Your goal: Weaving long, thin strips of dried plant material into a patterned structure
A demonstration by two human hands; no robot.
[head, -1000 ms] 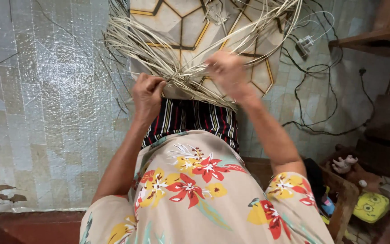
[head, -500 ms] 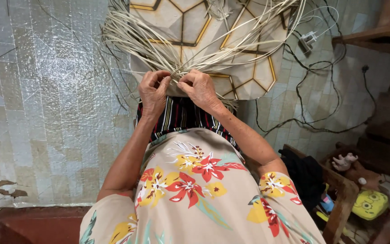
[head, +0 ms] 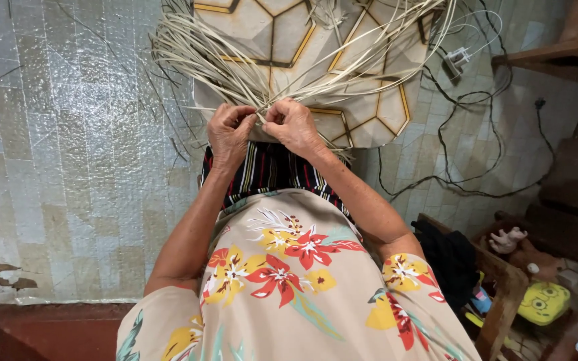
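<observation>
Left hand (head: 227, 134) and right hand (head: 294, 126): now drawn together, each grip pinched shut on pale reed strips (head: 262, 100) at the lap, over the patterned mat (head: 369, 80). A second ago the right hand was lifted apart; the weave point is again held from both sides. Loose cables (head: 463, 134) lie on the tiled floor (head: 68, 167).

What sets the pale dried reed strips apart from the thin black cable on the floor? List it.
The pale dried reed strips are flat, straw-coloured and fan out in a thick bunch from both hands; the thin black cable is round, dark and loops alone over the tiles. The left hand and right hand pinch the strips; nothing touches the cable. Both are long and bendy.
</observation>
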